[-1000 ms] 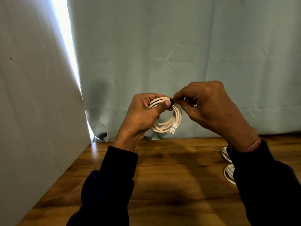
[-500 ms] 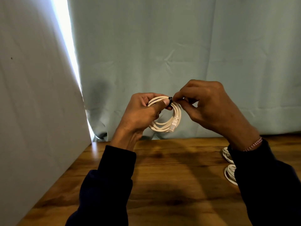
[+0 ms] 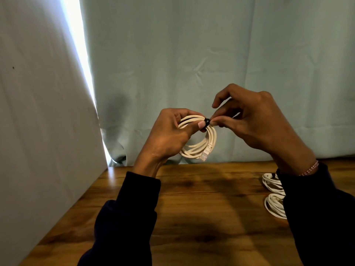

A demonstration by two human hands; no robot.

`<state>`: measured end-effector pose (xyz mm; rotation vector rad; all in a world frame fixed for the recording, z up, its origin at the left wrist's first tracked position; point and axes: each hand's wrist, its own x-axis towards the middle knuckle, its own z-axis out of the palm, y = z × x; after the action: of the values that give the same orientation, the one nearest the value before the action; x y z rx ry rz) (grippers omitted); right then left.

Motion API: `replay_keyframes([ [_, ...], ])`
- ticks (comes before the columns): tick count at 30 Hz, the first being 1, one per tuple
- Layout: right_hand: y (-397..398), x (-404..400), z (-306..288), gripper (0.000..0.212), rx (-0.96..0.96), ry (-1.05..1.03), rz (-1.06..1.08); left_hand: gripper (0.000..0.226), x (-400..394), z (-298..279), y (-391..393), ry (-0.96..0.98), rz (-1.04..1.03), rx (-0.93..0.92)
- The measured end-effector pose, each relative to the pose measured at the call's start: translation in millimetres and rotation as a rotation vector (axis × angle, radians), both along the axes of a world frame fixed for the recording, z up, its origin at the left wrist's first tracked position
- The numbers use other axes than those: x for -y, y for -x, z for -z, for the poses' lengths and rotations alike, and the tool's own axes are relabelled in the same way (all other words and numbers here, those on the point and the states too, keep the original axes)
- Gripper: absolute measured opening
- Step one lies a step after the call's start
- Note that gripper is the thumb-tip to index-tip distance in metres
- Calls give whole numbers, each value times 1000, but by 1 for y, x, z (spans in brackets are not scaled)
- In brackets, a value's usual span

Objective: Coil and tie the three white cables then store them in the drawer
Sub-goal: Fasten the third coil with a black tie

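Above the wooden worktop [image 3: 192, 208], the left hand [image 3: 169, 135] grips a round coil of smooth white cable [image 3: 208, 143] while the right hand [image 3: 253, 120] pinches its black tie [image 3: 207, 122].

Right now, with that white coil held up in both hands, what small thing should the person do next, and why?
Probably finish cinching the black tie around the coiled cable. The left hand grips the coil in the air while the right hand pinches at the tie, so it looks unfinished. Two other coils already lie on the wooden table, partly hidden by the right sleeve.
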<state>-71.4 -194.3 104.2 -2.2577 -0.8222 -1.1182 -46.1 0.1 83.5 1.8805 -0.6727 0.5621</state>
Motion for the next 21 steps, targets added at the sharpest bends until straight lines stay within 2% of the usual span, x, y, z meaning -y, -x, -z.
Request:
replay_keyframes([
  [5, 4, 4, -3, 31, -125, -151, -70, 14, 1, -1, 3, 9, 5, 44],
  [9, 8, 6, -5, 28, -203, -192, -134, 19, 2, 0, 2, 18, 2, 62],
  [16, 9, 7, -6, 43, -293, -268, -191, 16, 1, -1, 6, 12, 30, 71],
  [21, 9, 8, -6, 44, -358, -310, -219, 17, 1, -1, 7, 5, 42, 81],
])
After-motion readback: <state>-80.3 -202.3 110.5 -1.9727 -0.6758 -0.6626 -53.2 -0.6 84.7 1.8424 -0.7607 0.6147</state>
